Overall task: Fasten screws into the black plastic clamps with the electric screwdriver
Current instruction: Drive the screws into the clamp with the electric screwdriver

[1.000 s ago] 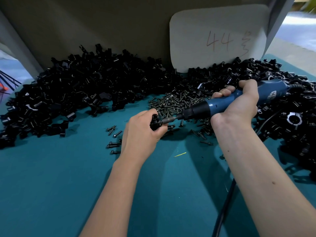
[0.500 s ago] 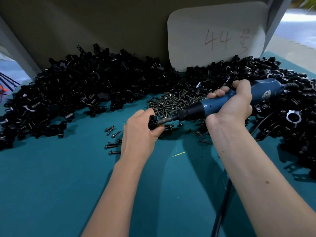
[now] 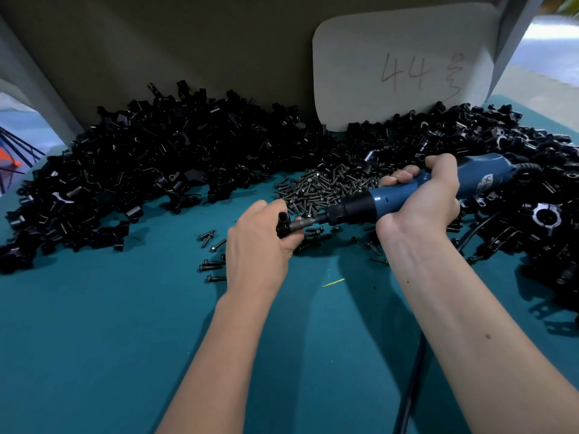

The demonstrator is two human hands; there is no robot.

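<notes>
left hand [image 3: 260,245]: curled round one black clamp [image 3: 283,225], frame centre
right hand [image 3: 421,198]: fist wrapped round blue screwdriver [image 3: 404,195], at 3 o'clock from the clamp
screwdriver bit [image 3: 305,221]: tip touching the held clamp from the right
screw heap [image 3: 326,189]: at 12 o'clock from hands, on teal table [image 3: 94,339]
clamp pile [image 3: 156,170]: runs 9 to 3 o'clock along back
loose screws [image 3: 211,264]: just at 9 o'clock from left hand
card [image 3: 404,64]: "44" written, at 1 o'clock, upright behind pile
cord [image 3: 410,389]: at 5 o'clock

Clamps [image 3: 163,170], screws [image 3: 326,189] on teal table [image 3: 94,339]
</notes>
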